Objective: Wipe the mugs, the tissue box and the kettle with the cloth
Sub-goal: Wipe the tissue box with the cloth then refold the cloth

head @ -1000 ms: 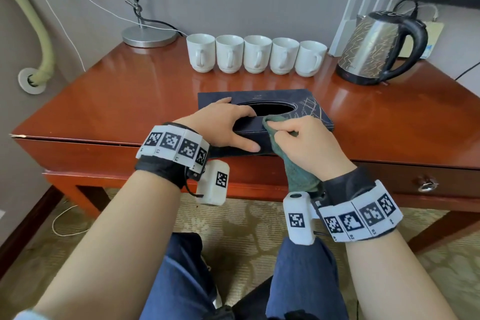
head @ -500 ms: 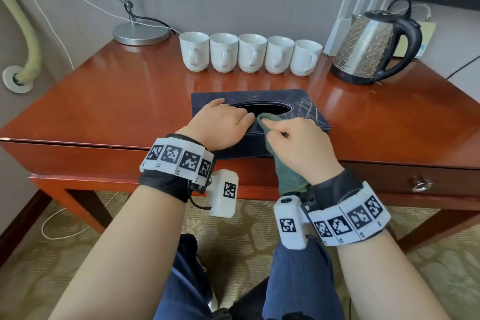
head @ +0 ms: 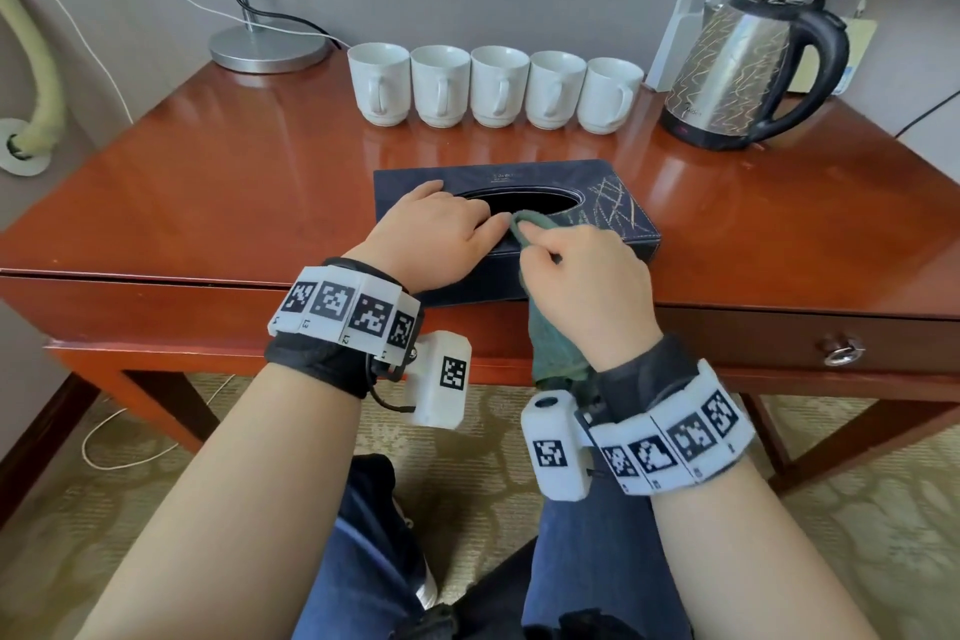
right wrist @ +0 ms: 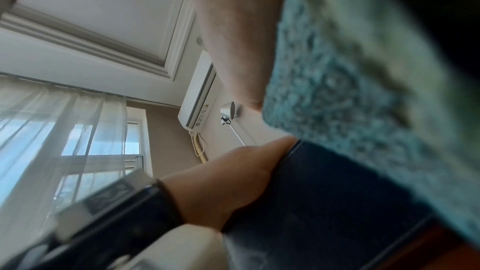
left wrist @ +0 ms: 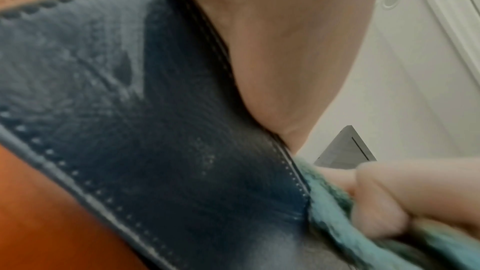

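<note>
— Tissue box: where does it sit?
— Flat on the wooden desk, near the front edge, its dark oval opening facing up. From the left wrist camera its stitched dark side fills most of the picture.
— And the hands?
— The left hand lies on the left part of the box top, fingers stretched out flat towards the opening, pressing down. The right hand has its fingers curled around the green cloth, holding the bunched end against the near rim of the opening, just beside the left fingertips. The rest of the cloth hangs down past the desk edge under the wrist.
— Do the two hands touch?
— Very close; I cannot tell if they meet.
— What about the mugs?
— Five white mugs stand upright in a row at the back, side by side, handles facing forward. The kettle is just to their right on its base, black handle pointing right. A lamp base sits at the back left corner
</note>
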Tool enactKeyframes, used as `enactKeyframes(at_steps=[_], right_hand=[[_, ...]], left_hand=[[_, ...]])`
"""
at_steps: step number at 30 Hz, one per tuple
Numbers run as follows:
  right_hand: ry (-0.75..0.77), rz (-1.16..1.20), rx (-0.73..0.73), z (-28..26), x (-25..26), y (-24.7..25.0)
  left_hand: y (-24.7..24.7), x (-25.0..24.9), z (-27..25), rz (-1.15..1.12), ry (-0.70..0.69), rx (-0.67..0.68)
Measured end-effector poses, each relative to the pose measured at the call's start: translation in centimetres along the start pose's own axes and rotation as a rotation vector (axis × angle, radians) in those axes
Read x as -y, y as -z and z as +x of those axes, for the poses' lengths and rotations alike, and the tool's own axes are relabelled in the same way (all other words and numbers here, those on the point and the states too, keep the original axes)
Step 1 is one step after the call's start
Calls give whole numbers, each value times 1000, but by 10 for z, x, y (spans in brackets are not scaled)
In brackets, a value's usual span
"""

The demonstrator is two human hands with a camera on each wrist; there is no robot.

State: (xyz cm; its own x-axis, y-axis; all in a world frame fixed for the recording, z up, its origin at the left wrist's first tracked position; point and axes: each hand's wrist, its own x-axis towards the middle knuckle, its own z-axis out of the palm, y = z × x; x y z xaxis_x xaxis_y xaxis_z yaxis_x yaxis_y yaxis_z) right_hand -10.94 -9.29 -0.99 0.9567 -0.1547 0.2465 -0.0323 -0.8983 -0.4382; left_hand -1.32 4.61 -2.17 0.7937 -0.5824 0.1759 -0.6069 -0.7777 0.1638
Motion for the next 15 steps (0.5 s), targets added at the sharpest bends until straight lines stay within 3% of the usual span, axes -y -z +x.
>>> enactKeyframes(at_steps=[7, 15], right_hand=[[-180, -56, -37, 15, -19, 19], [-35, -162, 10, -10, 3, 15]], left_hand=[[1, 0, -2, -22, 20, 8], [1, -1, -1, 8, 5, 6]])
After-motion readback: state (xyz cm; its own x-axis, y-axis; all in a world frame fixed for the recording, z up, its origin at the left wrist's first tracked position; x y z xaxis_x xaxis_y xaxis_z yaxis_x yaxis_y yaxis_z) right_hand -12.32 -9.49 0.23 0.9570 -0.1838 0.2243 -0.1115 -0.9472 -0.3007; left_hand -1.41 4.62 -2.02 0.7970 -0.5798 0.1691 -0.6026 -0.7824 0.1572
